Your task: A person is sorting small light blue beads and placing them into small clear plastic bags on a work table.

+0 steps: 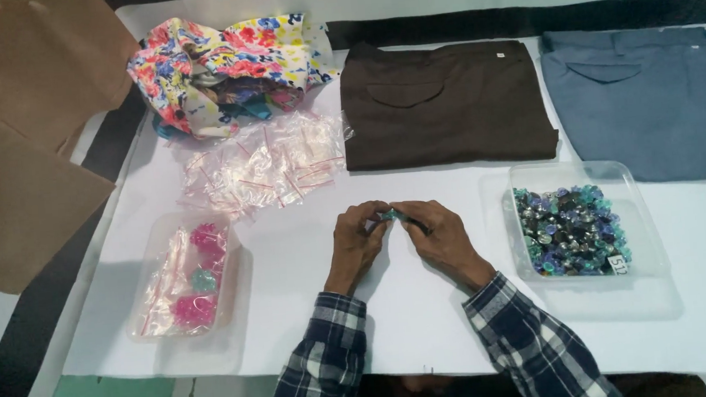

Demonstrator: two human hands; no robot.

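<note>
My left hand [357,241] and my right hand [438,232] meet over the middle of the white table [430,318]. Between their fingertips they pinch a small teal bead-like piece [390,215]. Both wrists wear dark plaid sleeves. A clear tray [650,234] full of blue, green and dark shiny pieces sits just right of my right hand. A second clear tray [150,240] to the left of my left hand holds small bags with pink and teal pieces.
A heap of small clear zip bags [262,165] lies behind my hands. Folded brown trousers [444,103] and blue-grey trousers [652,99] lie at the back. Floral fabric [221,66] is bunched at the back left, brown paper [13,141] at the far left.
</note>
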